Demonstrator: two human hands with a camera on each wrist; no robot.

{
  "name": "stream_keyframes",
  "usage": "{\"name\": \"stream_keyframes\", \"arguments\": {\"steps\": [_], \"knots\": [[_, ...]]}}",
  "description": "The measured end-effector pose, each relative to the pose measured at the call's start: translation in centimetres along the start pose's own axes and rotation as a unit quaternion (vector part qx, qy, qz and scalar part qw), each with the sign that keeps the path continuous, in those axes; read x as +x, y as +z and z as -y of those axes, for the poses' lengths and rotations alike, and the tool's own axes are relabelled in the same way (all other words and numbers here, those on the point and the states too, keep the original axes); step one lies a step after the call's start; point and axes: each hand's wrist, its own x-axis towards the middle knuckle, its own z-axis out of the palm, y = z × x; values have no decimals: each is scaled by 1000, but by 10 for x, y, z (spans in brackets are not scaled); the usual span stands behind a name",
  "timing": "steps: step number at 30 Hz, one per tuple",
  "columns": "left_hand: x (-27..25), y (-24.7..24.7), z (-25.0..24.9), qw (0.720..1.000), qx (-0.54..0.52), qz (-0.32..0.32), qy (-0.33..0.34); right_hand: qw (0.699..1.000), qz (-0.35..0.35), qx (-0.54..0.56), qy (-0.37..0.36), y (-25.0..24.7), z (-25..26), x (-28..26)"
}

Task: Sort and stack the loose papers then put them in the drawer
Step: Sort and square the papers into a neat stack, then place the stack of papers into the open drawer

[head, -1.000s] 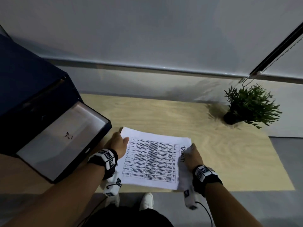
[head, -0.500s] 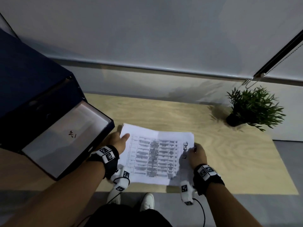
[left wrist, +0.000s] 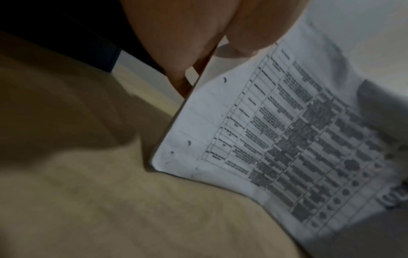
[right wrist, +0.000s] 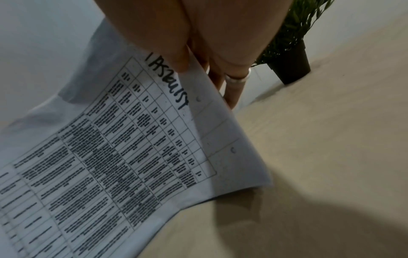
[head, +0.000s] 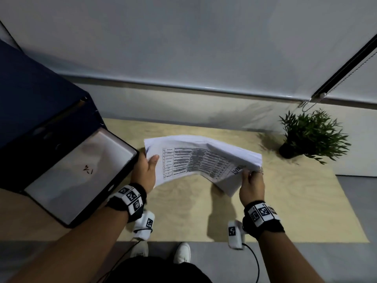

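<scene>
A stack of white papers (head: 195, 158) with a printed table on top hangs bowed above the wooden table (head: 295, 201). My left hand (head: 145, 170) pinches its left edge, thumb on top, fingers underneath. My right hand (head: 252, 182) pinches the right edge beside handwritten black letters. The left wrist view shows the papers (left wrist: 276, 139) with my thumb on the sheet. In the right wrist view the papers (right wrist: 110, 148) sag from my thumb and fingers. The open drawer (head: 81, 176) of the dark blue cabinet (head: 36, 103) lies just left of my left hand.
A small potted plant (head: 310, 135) stands at the table's back right; its pot (right wrist: 291, 61) shows in the right wrist view. A white wall runs behind the table. My white shoes (head: 182, 252) show below the table's front edge.
The stack lay flat on the table a second ago. Both hands have since gripped its edges and lifted it, so it now bows in the air, shifted back and right.
</scene>
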Motion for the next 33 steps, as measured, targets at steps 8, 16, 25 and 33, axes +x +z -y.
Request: {"name": "stream_keyframes", "arguments": {"steps": [8,16,25,33], "knots": [[28,-42,-57,984,123,39,127,994,11,13,-105,-24,55,26],[59,-109,-51,997,0,71,9,943,108,310,55,-3,65,22],[57,-145,-18,991,-19,87,-98,904,278,310,93,41,67,-12],[12,-178,23,937,289,81,-177,950,208,203,115,70,55,-33]]}}
